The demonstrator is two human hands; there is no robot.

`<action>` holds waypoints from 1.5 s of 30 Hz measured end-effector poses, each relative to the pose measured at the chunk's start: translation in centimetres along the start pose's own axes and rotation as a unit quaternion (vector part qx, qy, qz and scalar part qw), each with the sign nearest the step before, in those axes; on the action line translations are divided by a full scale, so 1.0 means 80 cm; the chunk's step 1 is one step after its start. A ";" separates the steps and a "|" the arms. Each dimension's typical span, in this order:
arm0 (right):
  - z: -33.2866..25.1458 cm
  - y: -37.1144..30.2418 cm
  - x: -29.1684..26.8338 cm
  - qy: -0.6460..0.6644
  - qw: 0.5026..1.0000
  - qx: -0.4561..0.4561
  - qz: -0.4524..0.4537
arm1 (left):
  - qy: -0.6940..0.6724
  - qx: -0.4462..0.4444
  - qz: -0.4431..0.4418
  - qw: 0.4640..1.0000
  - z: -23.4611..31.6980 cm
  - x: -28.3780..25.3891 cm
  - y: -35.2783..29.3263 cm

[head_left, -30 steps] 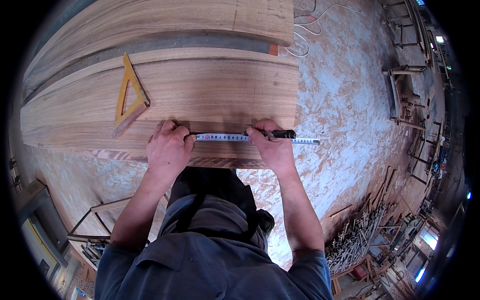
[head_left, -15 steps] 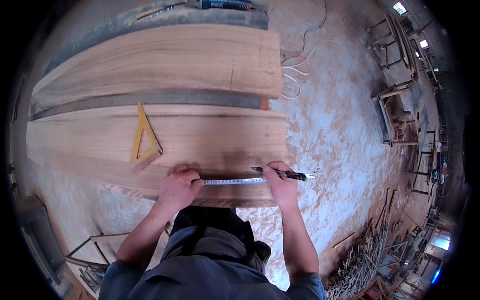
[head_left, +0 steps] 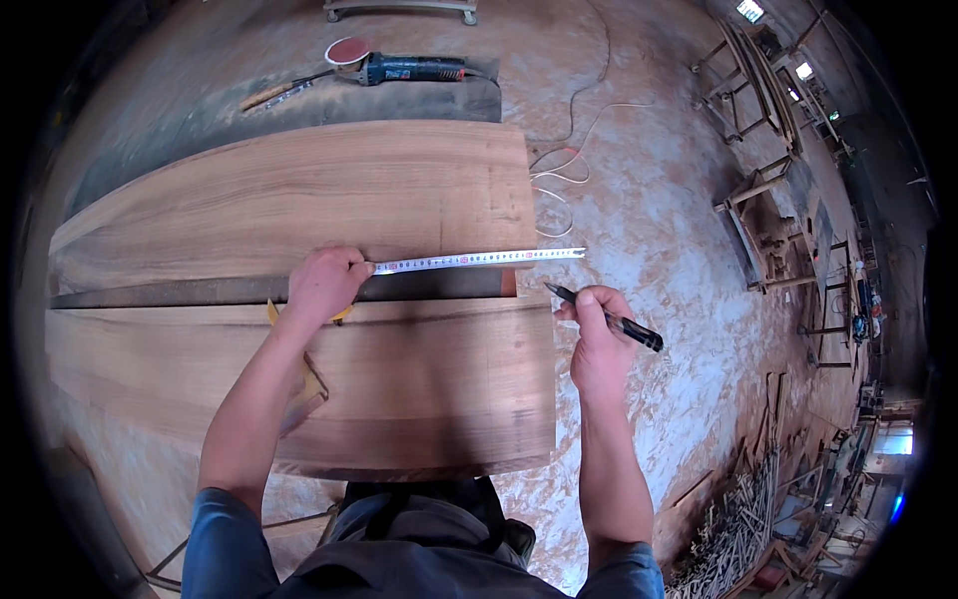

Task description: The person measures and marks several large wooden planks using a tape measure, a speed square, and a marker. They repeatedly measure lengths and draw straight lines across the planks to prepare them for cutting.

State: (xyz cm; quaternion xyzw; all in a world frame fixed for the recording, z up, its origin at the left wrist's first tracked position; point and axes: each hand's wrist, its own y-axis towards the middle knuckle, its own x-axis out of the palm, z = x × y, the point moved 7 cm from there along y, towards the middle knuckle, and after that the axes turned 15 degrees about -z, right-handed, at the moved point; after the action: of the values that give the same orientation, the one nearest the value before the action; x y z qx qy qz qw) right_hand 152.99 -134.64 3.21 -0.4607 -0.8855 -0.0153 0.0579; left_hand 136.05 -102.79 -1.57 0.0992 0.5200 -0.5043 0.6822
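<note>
Tape, gripped by left hand, overhangs right edge of far board, seemingly for measuring; right hand pinches pen; marking would need steady tape.

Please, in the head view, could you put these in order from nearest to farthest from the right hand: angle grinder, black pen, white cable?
1. Black pen: held in the right hand.
2. White cable: looped on the floor, ahead and slightly left of that hand.
3. Angle grinder: much farther ahead and to the left.
</note>
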 end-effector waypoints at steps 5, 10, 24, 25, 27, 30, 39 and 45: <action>0.036 0.063 0.022 -0.014 0.999 0.029 -0.010 | 0.032 -0.043 -0.032 0.998 -0.006 0.012 0.055; 0.086 0.117 0.043 -0.001 0.998 0.056 -0.023 | 0.051 -0.048 -0.006 0.998 -0.004 0.014 0.062; 0.154 0.176 0.056 0.043 0.987 0.140 -0.066 | 0.048 -0.012 0.010 0.999 0.023 0.022 0.066; 0.156 0.177 0.058 0.039 0.986 0.146 -0.075 | 0.051 -0.010 0.016 0.999 0.024 0.022 0.066; 0.158 0.177 0.059 0.030 0.986 0.149 -0.064 | 0.048 -0.008 0.017 0.999 0.025 0.023 0.068; 0.161 0.178 0.066 0.028 0.985 0.157 -0.070 | 0.049 -0.008 0.020 0.999 0.023 0.023 0.068; 0.168 0.182 0.068 0.025 0.981 0.171 -0.092 | 0.039 -0.019 0.012 0.999 0.025 0.022 0.069; 0.167 0.185 0.074 0.006 0.979 0.170 -0.111 | 0.042 -0.035 0.002 0.998 0.025 0.023 0.069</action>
State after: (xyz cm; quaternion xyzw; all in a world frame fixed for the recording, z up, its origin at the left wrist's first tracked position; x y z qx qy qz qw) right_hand 160.55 -120.27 -9.74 -0.3429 -0.9204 0.1262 0.1390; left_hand 141.52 -102.56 -4.33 0.0978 0.5654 -0.4801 0.6635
